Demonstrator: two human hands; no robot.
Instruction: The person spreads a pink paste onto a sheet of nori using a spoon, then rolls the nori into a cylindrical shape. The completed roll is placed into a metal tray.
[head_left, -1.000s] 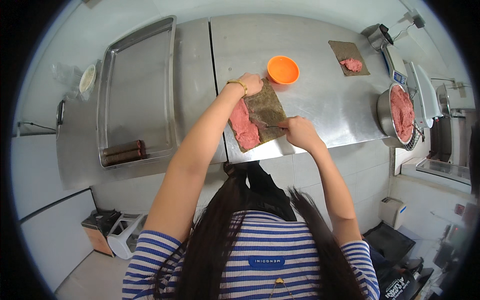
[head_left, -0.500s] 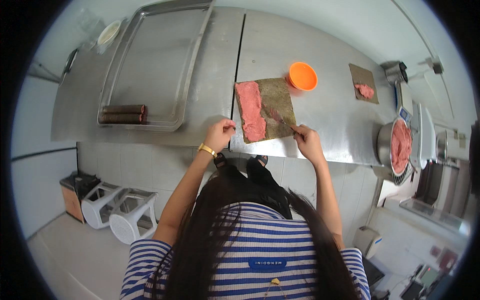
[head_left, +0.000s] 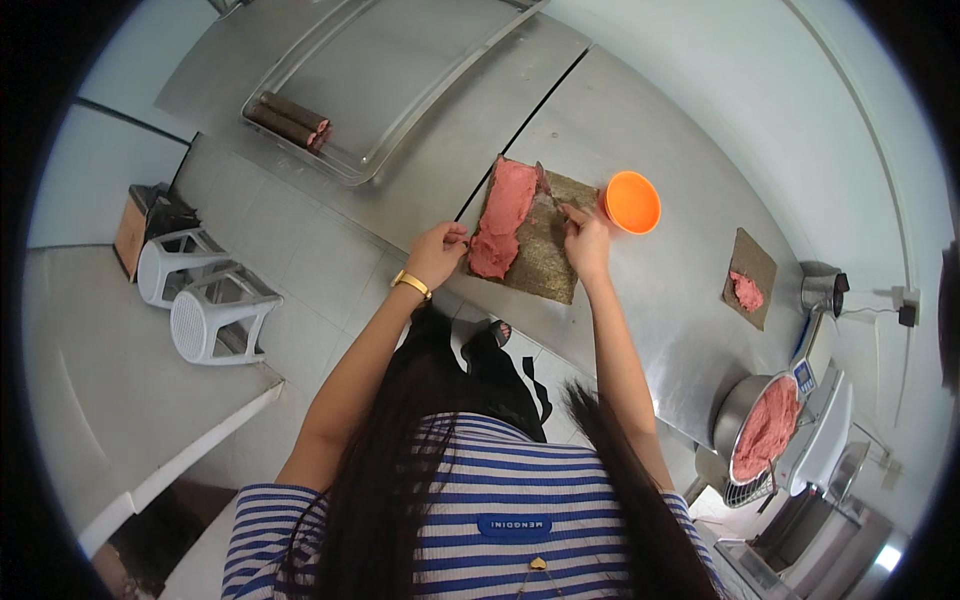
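Note:
On the steel table lies a dark green nori sheet (head_left: 548, 262), with a thick band of pink meat paste (head_left: 505, 210) along its left side. My right hand (head_left: 587, 245) is closed round the handle of a small metal spatula (head_left: 544, 180). Its paste-smeared blade sits at the upper right edge of the band. My left hand (head_left: 438, 255) has its fingers bent together at the sheet's left edge; what they pinch, if anything, is hidden. An orange bowl (head_left: 633, 203) stands just right of the sheet.
At the far left, a metal tray (head_left: 375, 165) holds nori rolls (head_left: 290, 120) filled with pink paste. Another nori sheet (head_left: 752, 262) with a lump of paste lies right. Beyond it are a steel bowl (head_left: 728, 412) of paste and a scale (head_left: 812, 362). White stools (head_left: 205, 325) stand left.
The view has turned, tilting the table. My right hand has moved the spatula up along the sheet, to the band's upper right edge. My left hand stays by the sheet's left edge.

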